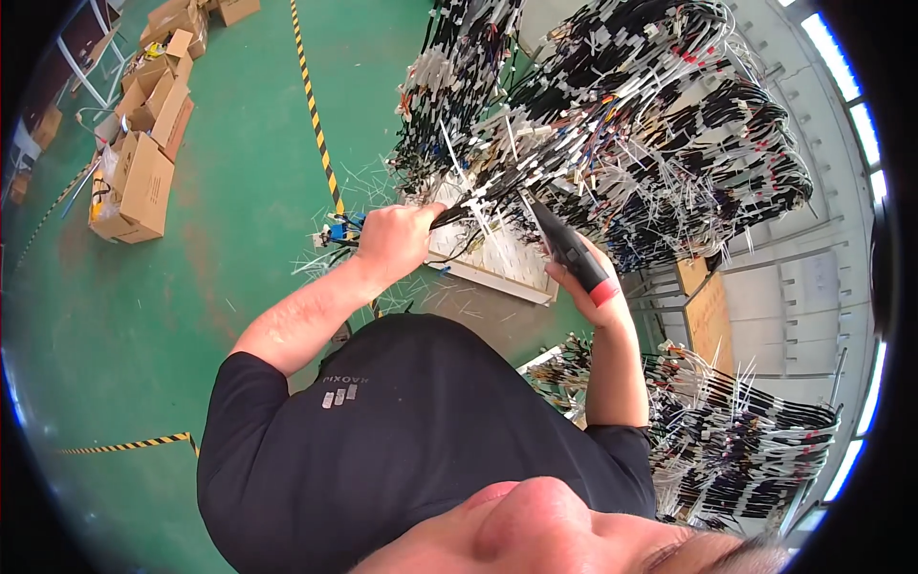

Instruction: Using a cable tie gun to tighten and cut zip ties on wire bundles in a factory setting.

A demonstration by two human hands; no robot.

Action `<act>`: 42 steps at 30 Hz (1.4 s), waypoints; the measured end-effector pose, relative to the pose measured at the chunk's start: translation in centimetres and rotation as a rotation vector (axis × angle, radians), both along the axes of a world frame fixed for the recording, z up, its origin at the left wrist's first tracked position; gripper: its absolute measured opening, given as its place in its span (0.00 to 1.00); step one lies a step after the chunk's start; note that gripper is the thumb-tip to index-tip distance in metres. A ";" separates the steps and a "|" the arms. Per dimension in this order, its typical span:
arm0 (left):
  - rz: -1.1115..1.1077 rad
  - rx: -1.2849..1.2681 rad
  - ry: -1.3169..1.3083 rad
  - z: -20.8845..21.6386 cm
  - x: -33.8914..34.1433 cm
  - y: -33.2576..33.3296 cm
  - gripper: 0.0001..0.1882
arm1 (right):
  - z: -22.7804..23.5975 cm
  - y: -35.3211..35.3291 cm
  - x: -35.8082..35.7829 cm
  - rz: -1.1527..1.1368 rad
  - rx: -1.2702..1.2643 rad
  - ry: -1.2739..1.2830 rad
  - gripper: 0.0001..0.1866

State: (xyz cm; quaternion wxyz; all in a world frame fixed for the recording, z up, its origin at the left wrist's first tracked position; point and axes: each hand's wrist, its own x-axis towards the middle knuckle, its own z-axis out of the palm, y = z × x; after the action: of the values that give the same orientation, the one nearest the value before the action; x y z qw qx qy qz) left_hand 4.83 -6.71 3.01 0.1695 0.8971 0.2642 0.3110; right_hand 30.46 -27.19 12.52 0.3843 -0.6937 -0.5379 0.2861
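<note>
Green floor [239,163] fills most of the left half of the view. Upper right: a broad mass of hanging wire harnesses [660,105], mostly black, with white, red and orange parts among them. Wearer's black shirt [430,411] occupies the lower centre. Lower right: a smaller group of harnesses [751,435], in near-parallel rows. Upper left: open cardboard boxes [148,187] set in a line on the floor. Between the body and the main mass: white board [502,263], partly under the wiring. Black-and-yellow tape [308,81] runs down the floor to the left of the wiring.

Dark cable bundle [451,214]: above the white board, leading from the left hand up into the main mass. Left hand [395,239]: closed around the bundle. Right hand [577,290]: wrapped around a black tool [571,251] with a red end; the tool's narrow tip points toward the bundle and lies just beside it. Contact there: cannot tell. Blue connector [338,231]: just left of the left hand. Smallest: thin white ties [476,205] sticking out around the bundle.
</note>
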 end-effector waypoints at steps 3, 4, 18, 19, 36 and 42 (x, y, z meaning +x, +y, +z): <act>-0.011 0.031 -0.031 -0.5 -0.1 -0.2 0.17 | 0.3 0.0 -0.4 0.044 0.005 -0.125 0.19; -0.013 0.052 -0.033 -0.5 -0.1 -0.2 0.17 | 0.3 0.1 -0.6 0.048 0.009 -0.142 0.18; -0.049 -0.237 0.027 1.0 -0.4 -0.4 0.13 | -3.7 0.3 -0.4 -0.089 0.329 -0.850 0.16; -0.048 -0.235 0.030 1.0 -0.5 -0.2 0.13 | -4.7 -0.6 0.0 -0.102 0.188 -0.778 0.26; -0.401 -1.097 0.083 0.7 0.1 0.6 0.16 | -5.5 -3.3 -3.1 0.022 0.166 0.015 0.25; -0.390 -1.077 0.045 0.6 -0.1 -0.1 0.20 | -5.6 -3.2 -2.4 0.095 0.167 0.462 0.29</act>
State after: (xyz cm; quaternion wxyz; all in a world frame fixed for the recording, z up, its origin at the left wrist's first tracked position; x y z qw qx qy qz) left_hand 4.77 -6.79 3.58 0.6512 0.7227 0.2187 0.0762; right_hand 28.04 -30.36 6.90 0.5391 -0.5498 -0.4893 0.4095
